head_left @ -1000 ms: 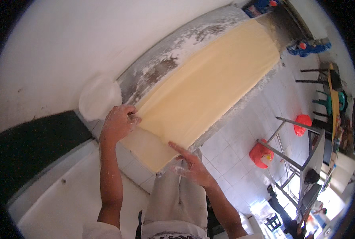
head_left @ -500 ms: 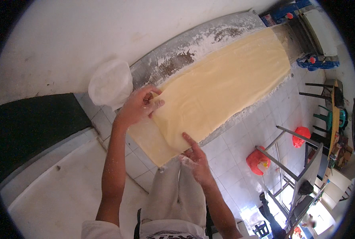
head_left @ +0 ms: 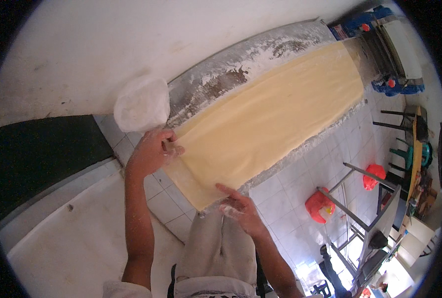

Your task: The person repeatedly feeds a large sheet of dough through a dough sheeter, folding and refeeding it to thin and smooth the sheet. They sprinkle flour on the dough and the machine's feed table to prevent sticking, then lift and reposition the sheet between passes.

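Observation:
A long, pale yellow dough sheet (head_left: 275,114) stretches along a floured metal table, from near my body to the far right. My left hand (head_left: 154,150) is closed at the sheet's near left corner, thumb and fingers pinching its edge. At the near right edge, my right hand (head_left: 242,211) has one finger laid on top of the dough and its other fingers curled at the side, gripping the edge. Flour whitens the fingers of both hands. At the near end, the upper layer lies over another layer of dough.
The floured metal table (head_left: 211,89) runs beside a white wall. A white plastic bag or cover (head_left: 142,105) sits by its near left corner. A rolling machine with blue sides (head_left: 397,85) stands at the far end. Red stools (head_left: 320,206) and a metal frame (head_left: 350,198) are right.
Both hands have moved left and toward me, drawing the upper dough layer along. It now covers more of the lower layer at the near end.

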Action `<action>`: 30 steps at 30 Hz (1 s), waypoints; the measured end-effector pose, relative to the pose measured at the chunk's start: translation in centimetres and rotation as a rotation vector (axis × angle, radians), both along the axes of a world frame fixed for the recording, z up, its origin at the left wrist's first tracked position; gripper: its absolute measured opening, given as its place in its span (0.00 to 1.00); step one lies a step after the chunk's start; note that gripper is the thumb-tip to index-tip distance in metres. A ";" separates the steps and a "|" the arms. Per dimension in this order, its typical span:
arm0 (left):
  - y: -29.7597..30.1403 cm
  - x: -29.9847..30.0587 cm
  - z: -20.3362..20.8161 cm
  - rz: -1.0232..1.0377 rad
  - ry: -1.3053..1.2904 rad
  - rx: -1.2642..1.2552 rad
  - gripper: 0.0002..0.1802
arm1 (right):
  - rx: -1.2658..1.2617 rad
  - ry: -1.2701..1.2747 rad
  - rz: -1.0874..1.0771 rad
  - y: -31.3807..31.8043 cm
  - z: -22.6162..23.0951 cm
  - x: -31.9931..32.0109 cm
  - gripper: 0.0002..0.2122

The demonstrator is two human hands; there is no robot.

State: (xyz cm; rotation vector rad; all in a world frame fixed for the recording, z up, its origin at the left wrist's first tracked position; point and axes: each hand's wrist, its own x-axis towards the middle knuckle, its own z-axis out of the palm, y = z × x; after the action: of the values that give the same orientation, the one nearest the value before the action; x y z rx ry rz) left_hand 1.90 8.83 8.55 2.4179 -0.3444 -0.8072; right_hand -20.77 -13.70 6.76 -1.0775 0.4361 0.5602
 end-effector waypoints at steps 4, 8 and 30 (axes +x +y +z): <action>-1.8 0.4 0.3 0.166 0.258 -0.286 0.18 | 0.069 0.010 -0.105 1.0 -1.1 -0.2 0.36; 1.3 0.4 0.0 0.076 0.014 -0.056 0.16 | -0.145 -0.159 0.071 2.3 1.4 0.4 0.37; -5.4 -9.7 -0.8 0.987 -0.295 -0.002 0.13 | -1.190 -1.105 0.762 -14.9 -0.8 30.0 0.10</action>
State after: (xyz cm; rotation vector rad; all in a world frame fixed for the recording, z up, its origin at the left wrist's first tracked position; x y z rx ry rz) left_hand -7.84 3.48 7.76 2.2794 0.7036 -0.0060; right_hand 9.26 -28.60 5.94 -2.5068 -0.7872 0.2204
